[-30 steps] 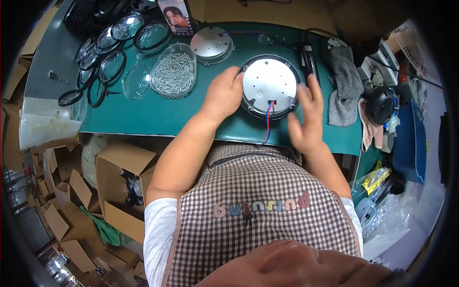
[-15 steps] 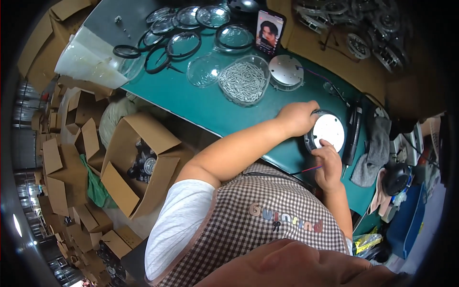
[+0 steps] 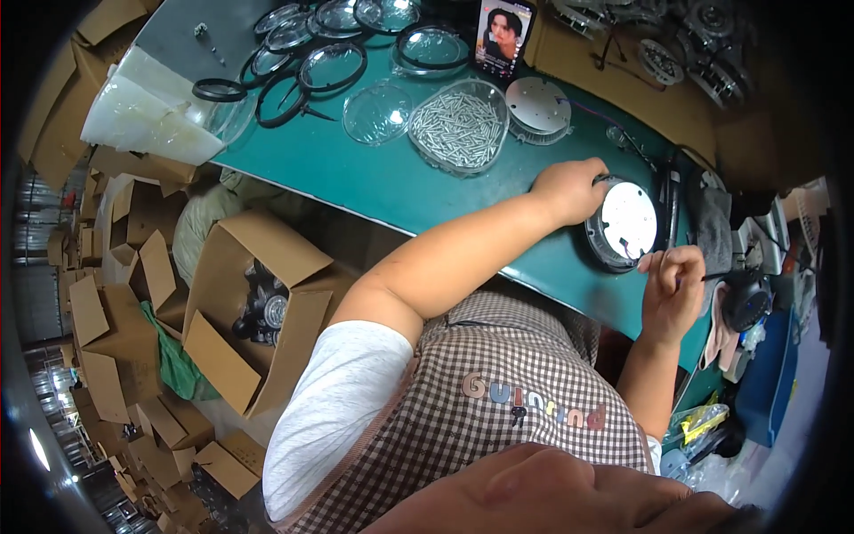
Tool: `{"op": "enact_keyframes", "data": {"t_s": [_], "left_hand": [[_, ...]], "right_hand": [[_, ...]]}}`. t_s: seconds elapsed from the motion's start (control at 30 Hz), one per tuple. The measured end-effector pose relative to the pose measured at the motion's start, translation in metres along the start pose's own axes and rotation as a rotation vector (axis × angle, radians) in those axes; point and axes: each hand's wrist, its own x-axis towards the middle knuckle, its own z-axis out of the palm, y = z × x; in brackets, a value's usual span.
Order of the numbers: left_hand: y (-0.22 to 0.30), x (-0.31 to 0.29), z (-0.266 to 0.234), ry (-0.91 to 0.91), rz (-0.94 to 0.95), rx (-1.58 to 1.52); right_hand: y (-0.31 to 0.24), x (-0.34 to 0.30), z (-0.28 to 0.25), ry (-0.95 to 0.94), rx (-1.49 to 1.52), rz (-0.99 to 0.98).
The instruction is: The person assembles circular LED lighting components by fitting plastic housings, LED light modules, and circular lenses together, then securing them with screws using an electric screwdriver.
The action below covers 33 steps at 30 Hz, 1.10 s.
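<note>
My left hand (image 3: 572, 192) grips the upper left rim of a round black lamp housing (image 3: 598, 246) that rests on the green work table. Inside the housing lies a bright white round plate (image 3: 628, 216) with small holes. By its lower right edge, my right hand (image 3: 673, 283) is closed in a pinch at the end of a thin wire (image 3: 642, 254); much of the wire is hidden by the fingers. A black electric screwdriver (image 3: 672, 200) lies just beyond the housing.
A clear tub of silver screws (image 3: 457, 130) stands near another white-plated lamp part (image 3: 539, 107). Clear black-rimmed covers (image 3: 333, 68) are spread at the far left beside a phone (image 3: 503, 37). A grey cloth (image 3: 713, 221) lies right; an open carton (image 3: 233, 307) stands left below the table.
My right hand has moved off the white plate, right and slightly down, with the wire pinched. The left hand still holds the housing, which now sits farther right in view.
</note>
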Motion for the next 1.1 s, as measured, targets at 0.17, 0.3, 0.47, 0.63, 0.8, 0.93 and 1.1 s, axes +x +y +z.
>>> {"op": "enact_keyframes", "data": {"t_s": [0.17,0.3,0.47,0.63,0.8,0.93,1.1], "left_hand": [[0.002,-0.012,-0.022,0.018,0.022,0.128],[-0.009,-0.024,-0.084,0.337,0.236,0.025],[-0.056,-0.017,-0.179,0.678,0.180,0.073],[-0.075,0.018,-0.238,0.716,0.071,0.343],[-0.109,0.099,-0.257,0.652,0.225,0.858],[-0.125,0.146,-0.257,0.529,0.161,1.172],[-0.117,0.157,-0.265,0.292,0.013,1.224]], "right_hand": [[-0.007,-0.007,0.024,0.009,-0.121,-0.086],[-0.010,-0.001,0.016,-0.042,0.035,-0.119],[-0.011,0.004,0.002,-0.025,-0.106,-0.026],[-0.012,0.008,-0.006,0.020,-0.115,0.039],[-0.012,0.006,-0.011,0.048,-0.146,0.088],[-0.013,0.008,-0.010,0.046,-0.173,0.109],[-0.013,0.007,-0.011,0.083,-0.189,0.103]]}}
